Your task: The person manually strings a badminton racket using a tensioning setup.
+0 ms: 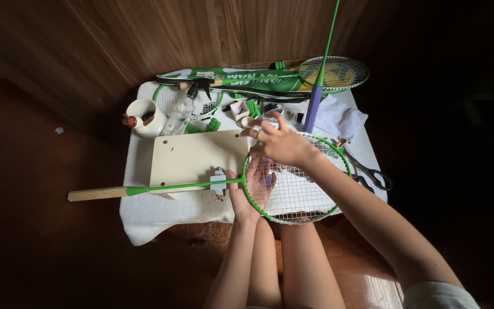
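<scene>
Your left hand (251,191) lies flat and open under the strings of the green racket (296,177) at the centre of the frame, palm up, so the head stays propped while you work from above. Your right hand (281,143) comes down on the upper rim of that head with fingers curled close together, seemingly pinching something small at the string bed (too small to tell what).

The racket's shaft runs leftward across a cream board (192,157), which gives it a level rest, and its wooden handle (95,194) juts out past the white cloth (155,214) at the left. Black scissors (370,171) lie just right of the head, within easy reach.

Along the upper edge of the cloth sit a white cup (146,116), a clear spray bottle (181,114), a green racket cover (230,77) and a second racket (333,73), pushed back out of the working area.
</scene>
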